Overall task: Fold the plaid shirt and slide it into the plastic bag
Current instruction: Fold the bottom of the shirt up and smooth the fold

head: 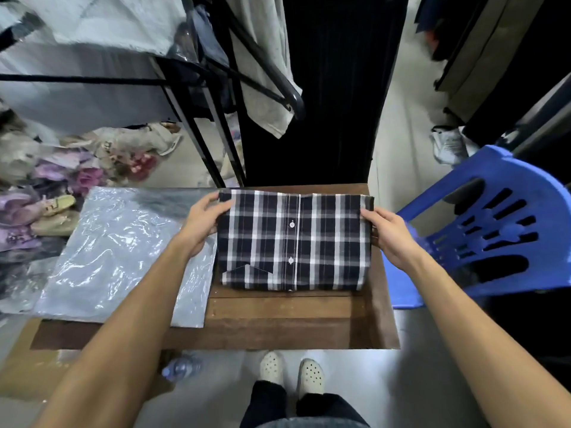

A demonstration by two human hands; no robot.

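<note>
The plaid shirt point(293, 242), dark blue and white with white buttons down its front, lies folded into a rectangle on the right part of the wooden table point(278, 322). My left hand point(202, 225) grips its far left corner. My right hand point(391, 234) holds its right edge near the far corner. A clear plastic bag point(123, 251) lies flat on the left part of the table, touching the shirt's left side under my left forearm.
A blue plastic chair point(494, 223) stands right of the table. A black metal rack point(200, 118) with hanging clothes rises behind. Piled clothes point(61, 180) cover the floor at left. A water bottle point(182, 367) lies under the table's front edge by my feet.
</note>
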